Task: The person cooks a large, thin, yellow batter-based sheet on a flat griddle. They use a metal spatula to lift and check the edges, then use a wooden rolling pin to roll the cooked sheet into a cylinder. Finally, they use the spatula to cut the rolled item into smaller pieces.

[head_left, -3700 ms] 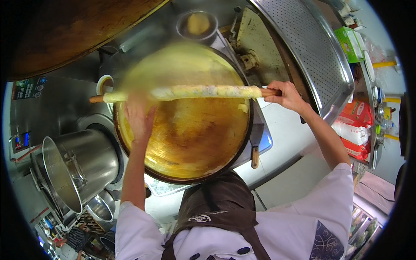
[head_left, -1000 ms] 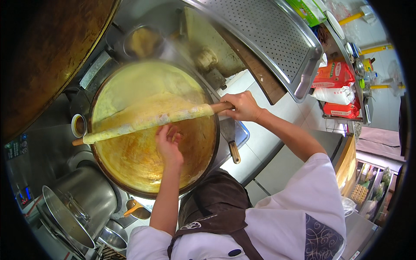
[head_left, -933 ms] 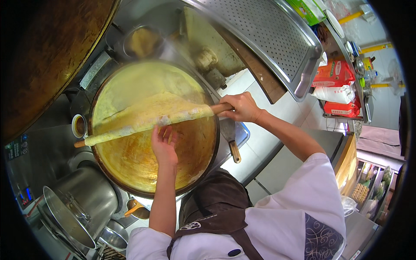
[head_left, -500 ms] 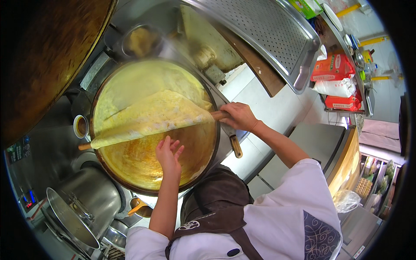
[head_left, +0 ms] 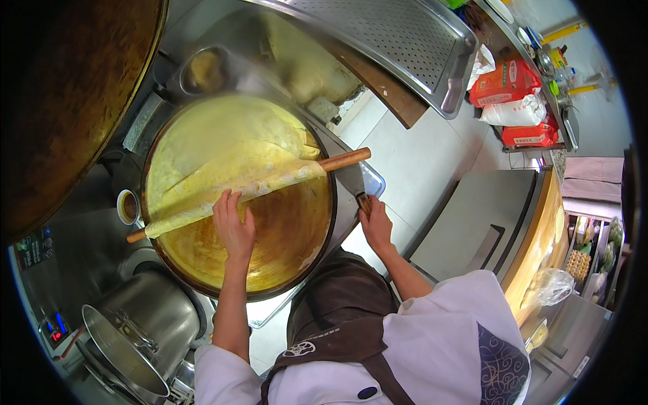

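Note:
A wide round pan (head_left: 290, 236) holds a thin yellow crepe (head_left: 216, 135). Part of the crepe is wound round a long wooden stick (head_left: 344, 159) that lies slantwise across the pan. My left hand (head_left: 233, 226) lies flat on the rolled crepe near the stick's middle, fingers apart. My right hand (head_left: 375, 221) is off the stick, at the pan's right rim, with its fingers closed round a short wooden handle (head_left: 363, 201) there. The stick's right end sticks out bare over the rim.
A steel pot with a lid (head_left: 135, 331) stands at the lower left. A small cup (head_left: 127, 206) sits by the pan's left rim, a metal bowl (head_left: 202, 67) behind it. A perforated steel tray (head_left: 405, 40), orange bags (head_left: 506, 81) and a steel counter (head_left: 486, 223) lie to the right.
My right hand let go of the stick's right end and dropped to the wooden handle at the pan's rim. My left hand stayed on the roll, and more crepe now lies spread over the pan's far side.

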{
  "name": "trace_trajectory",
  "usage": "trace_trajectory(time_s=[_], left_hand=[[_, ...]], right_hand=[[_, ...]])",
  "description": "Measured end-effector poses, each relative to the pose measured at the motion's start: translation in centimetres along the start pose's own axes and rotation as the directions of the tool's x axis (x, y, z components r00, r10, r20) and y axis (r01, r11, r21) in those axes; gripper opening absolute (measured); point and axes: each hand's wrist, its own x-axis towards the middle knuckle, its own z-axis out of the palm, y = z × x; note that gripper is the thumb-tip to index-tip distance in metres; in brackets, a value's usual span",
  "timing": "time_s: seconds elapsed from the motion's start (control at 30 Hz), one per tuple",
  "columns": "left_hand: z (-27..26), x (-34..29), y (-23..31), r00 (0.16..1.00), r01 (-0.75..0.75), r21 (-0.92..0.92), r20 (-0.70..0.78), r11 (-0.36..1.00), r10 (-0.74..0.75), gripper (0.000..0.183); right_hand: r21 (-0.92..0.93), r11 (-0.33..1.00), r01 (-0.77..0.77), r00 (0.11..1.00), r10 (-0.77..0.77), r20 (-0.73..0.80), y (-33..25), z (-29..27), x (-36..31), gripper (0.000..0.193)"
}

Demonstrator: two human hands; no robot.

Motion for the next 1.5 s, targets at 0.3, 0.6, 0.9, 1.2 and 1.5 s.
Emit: trace_trajectory(time_s=[0.3, 0.6, 0.9, 1.2, 1.5], left_hand=[[-0.3, 2.0, -1.6, 0.971, -0.192, 0.120, 0.167, 0.974, 0.171, 0.043], [-0.2, 4.4, -3.6, 0.963, -0.152, 0.004, 0.224, 0.988, 0.147, 0.028], [-0.3, 4.7, -4.0, 0.948, -0.227, 0.009, 0.230, 0.974, 0.218, 0.035], [-0.2, 5.5, -5.6, 0.928, -0.175, -0.100, 0.316, 0.979, 0.198, 0.040], [-0.3, 6.5, -6.4, 0.918, -0.137, -0.193, 0.344, 0.972, 0.198, 0.042]], right_hand=[[0.287, 0.957, 0.039, 0.998, -0.054, 0.045, -4.9, -7.2, -10.7, 0.041], [0.235, 0.928, 0.288, 0.952, -0.252, -0.173, -12.0, -1.2, -4.1, 0.033], [0.274, 0.904, 0.329, 0.896, -0.207, -0.392, -14.4, 2.7, 1.1, 0.036], [0.339, 0.888, 0.310, 0.910, -0.175, -0.375, -14.1, 1.5, -0.3, 0.037], [0.311, 0.886, 0.345, 0.889, -0.202, -0.412, -14.9, 2.8, 2.3, 0.035]])
